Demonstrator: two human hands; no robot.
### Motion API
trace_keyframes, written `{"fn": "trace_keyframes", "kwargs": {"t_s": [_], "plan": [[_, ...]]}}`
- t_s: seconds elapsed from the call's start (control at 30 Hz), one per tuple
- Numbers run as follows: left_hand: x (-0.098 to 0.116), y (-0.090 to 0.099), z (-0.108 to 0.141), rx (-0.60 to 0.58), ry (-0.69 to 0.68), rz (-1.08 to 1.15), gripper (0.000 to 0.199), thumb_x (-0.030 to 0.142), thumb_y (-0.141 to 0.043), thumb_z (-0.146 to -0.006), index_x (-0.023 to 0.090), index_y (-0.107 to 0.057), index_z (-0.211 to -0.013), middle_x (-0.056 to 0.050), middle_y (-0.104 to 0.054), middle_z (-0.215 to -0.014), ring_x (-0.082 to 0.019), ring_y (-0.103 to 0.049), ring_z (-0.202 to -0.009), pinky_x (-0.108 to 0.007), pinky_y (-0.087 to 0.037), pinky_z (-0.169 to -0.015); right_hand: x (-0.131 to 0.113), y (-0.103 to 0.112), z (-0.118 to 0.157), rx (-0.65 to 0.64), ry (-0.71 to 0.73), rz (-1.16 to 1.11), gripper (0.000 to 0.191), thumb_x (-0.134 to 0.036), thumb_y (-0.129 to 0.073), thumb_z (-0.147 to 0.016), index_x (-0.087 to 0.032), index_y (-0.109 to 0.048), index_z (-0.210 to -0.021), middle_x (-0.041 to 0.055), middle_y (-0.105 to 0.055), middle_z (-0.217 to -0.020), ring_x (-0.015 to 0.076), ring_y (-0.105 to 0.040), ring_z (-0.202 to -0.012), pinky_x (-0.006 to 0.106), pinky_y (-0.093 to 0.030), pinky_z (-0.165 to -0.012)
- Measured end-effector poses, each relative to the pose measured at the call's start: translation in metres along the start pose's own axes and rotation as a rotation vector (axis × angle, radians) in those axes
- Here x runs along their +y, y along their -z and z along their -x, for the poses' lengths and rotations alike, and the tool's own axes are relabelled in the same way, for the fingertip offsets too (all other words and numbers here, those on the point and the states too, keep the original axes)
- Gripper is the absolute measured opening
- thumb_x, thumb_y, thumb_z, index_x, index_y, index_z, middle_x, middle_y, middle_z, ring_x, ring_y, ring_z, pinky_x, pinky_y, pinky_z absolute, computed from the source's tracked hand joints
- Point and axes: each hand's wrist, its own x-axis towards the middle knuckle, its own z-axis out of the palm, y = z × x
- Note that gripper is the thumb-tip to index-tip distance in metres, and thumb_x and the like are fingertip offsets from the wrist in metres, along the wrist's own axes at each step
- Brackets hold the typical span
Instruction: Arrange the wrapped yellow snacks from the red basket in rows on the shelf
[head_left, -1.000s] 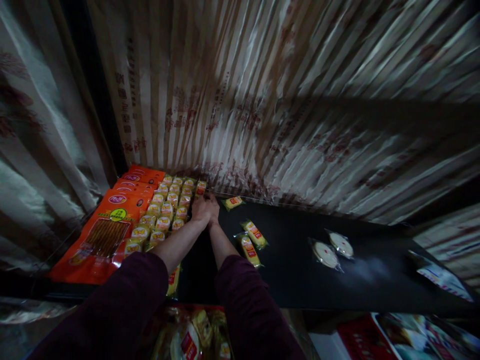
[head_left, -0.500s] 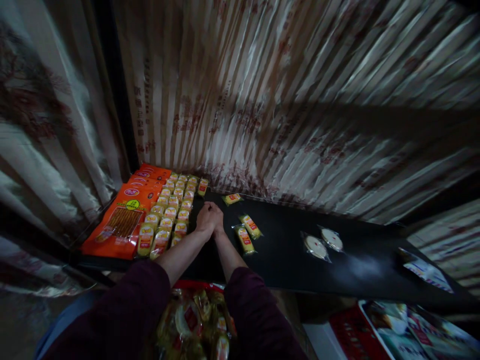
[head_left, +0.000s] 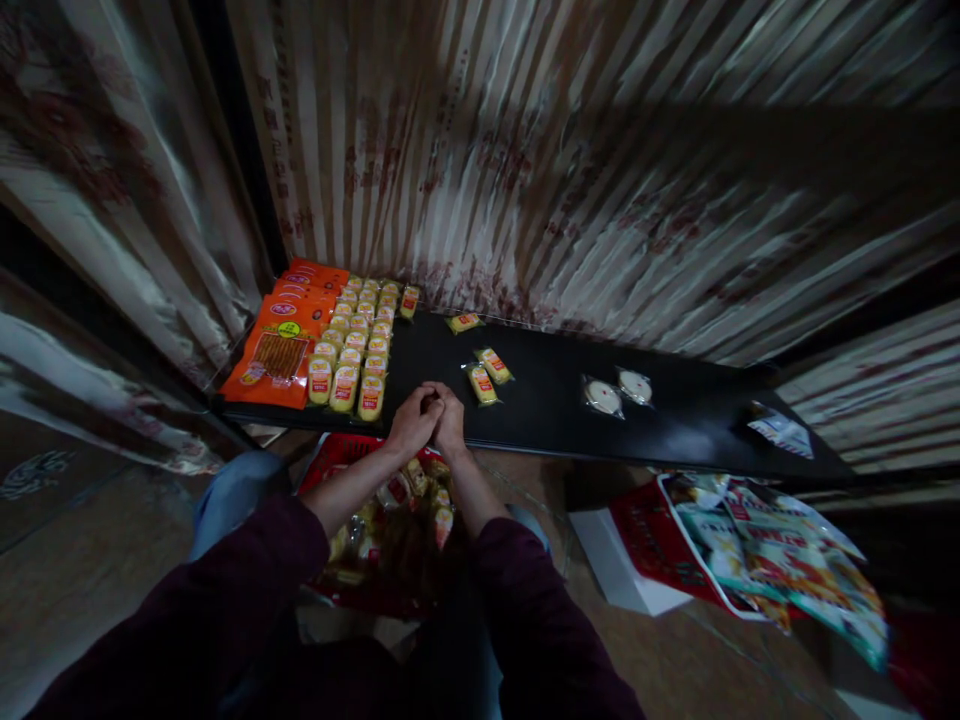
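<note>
My left hand [head_left: 410,424] and my right hand [head_left: 451,420] are together at the front edge of the black shelf [head_left: 540,415]. Both have curled fingers that meet; whatever may be between them is hidden. Just left of them stand rows of small yellow wrapped cakes [head_left: 344,387] with red labels, packed side by side. Two loose wrapped cakes, one in front [head_left: 482,384] and one behind it [head_left: 495,365], lie to the right. Farther back are another wrapped cake [head_left: 464,322] and one [head_left: 409,302] beside the rows. Below my forearms sits a red basket [head_left: 322,455] of wrapped snacks.
Orange snack packets [head_left: 277,345] overlap at the shelf's left end. Two round white wrapped pastries [head_left: 603,397] and a blue-white packet [head_left: 780,430] lie to the right. A second red basket [head_left: 660,530] with large bags stands on the floor. Striped curtain [head_left: 480,180] backs the shelf.
My joined hands have drawn back from above the shelf to its front edge. The camera view has shifted, showing more floor and both baskets. The cakes and packets keep their places.
</note>
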Motion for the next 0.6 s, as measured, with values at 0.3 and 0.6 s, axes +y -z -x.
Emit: {"fn": "trace_keyframes", "kwargs": {"t_s": [0.3, 0.6], "plan": [[-0.053, 0.025, 0.074, -0.137, -0.244, 0.006, 0.028, 0.025, -0.05, -0.079, 0.019, -0.057, -0.106, -0.006, -0.061, -0.113, -0.017, -0.056, -0.105, -0.031, -0.041, -0.095, -0.013, 0.007, 0.095, -0.014, 0.181, 0.12, 0.04, -0.005, -0.041, -0.073, -0.018, -0.063, -0.104, 0.0075, -0.064, -0.105, 0.0179, -0.056, -0.102, 0.032, -0.043, -0.093], [-0.117, -0.003, 0.085, -0.036, 0.216, -0.211, 0.038, 0.005, -0.048, -0.07, 0.017, -0.061, -0.103, -0.01, -0.063, -0.115, -0.019, -0.057, -0.108, -0.032, -0.038, -0.098, 0.037, 0.001, 0.118, -0.259, -0.227, 0.506, 0.028, -0.01, -0.046, -0.081, -0.015, -0.066, -0.099, 0.0134, -0.069, -0.101, 0.0231, -0.064, -0.096, 0.031, -0.046, -0.086]]}}
